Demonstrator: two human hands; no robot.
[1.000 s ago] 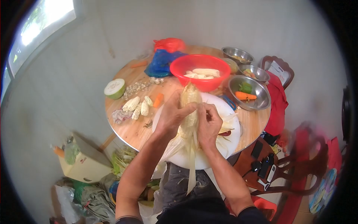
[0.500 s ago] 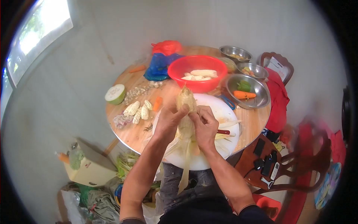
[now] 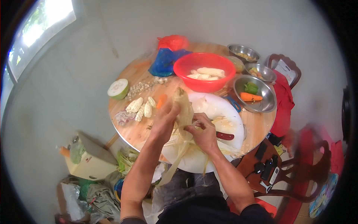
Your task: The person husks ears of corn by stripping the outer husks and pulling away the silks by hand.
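An ear of corn, wrapped in pale husk, stands roughly upright above the round white cutting board. My left hand is closed around its left side. At the lower right of the ear, my right hand pinches the husk with thumb and fingers. A long strip of husk hangs down over the board's near edge. On the board lie loose husk pieces and a knife with a red-brown handle; its blade is mostly hidden.
Beyond the board stands a red basin of peeled corn. A steel bowl with a carrot and green pepper sits to the right. Small corn ears, garlic and a cut gourd lie on the left.
My right hand has moved slightly down along the ear, still pinching husk. The hanging strip has swung left, and more of the knife handle shows. The view has shifted a little.
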